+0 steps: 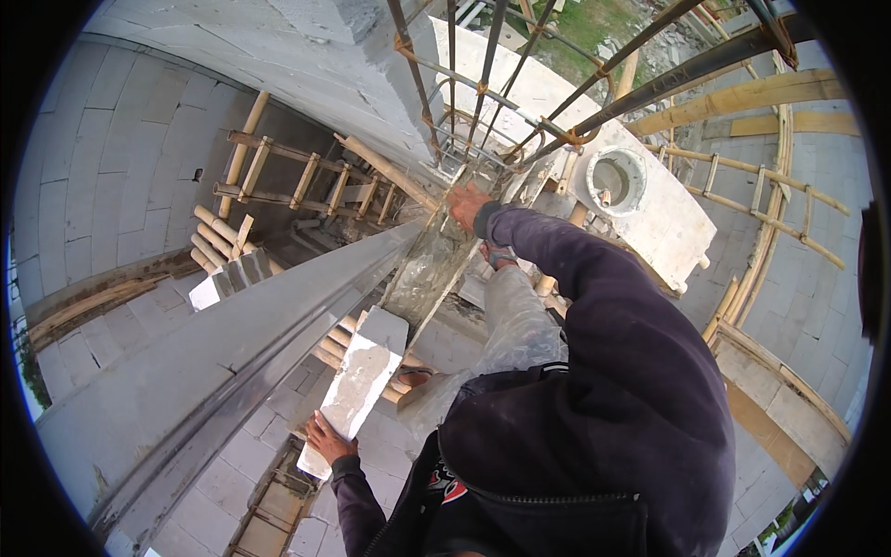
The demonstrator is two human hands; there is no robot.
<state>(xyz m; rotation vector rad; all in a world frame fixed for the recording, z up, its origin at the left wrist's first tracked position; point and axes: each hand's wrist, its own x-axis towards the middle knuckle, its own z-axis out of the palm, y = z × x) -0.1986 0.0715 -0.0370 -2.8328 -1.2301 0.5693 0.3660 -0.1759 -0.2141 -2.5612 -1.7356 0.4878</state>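
A pale concrete block (357, 385) is gripped at its lower end by the left hand (327, 438). Farther off, the right hand (467, 206) is pressed, fingers curled, on a clear plastic-wrapped column form (429, 269) below rusty rebar (483, 88).

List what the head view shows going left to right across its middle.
Block wall → bamboo ladder → long metal beam → left hand holding a white block → right hand at the rebar cage → white slab with a round hole → bamboo scaffolding.
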